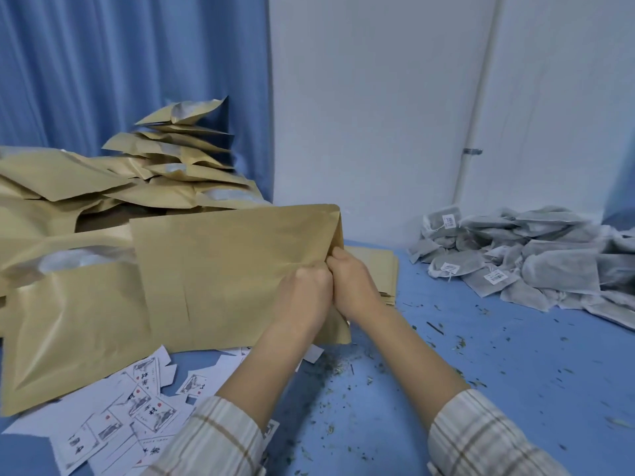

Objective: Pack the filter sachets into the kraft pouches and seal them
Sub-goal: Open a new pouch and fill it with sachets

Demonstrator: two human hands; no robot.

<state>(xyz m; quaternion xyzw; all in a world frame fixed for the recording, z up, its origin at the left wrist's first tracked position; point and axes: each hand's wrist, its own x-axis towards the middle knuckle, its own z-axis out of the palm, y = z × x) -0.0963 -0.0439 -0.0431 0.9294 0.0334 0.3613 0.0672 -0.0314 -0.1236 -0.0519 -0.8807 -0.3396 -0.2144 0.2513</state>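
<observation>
Blue table (pixel 498 365), blue curtain far left, white wall | one kraft pouch (pixel 223 269) upright at centre | pinched at its right edge by left hand (pixel 304 297) and right hand (pixel 350 283), fingers curled, touching | sachet heap (pixel 536 255) far right, uncounted | filled pouches piled left.

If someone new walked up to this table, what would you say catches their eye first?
Probably the kraft pouch held up at centre, both the left hand and right hand pinching its right edge. Behind it on the left rises a heap of pouches; a grey sachet pile lies far right, and printed labels scatter near left.
</observation>
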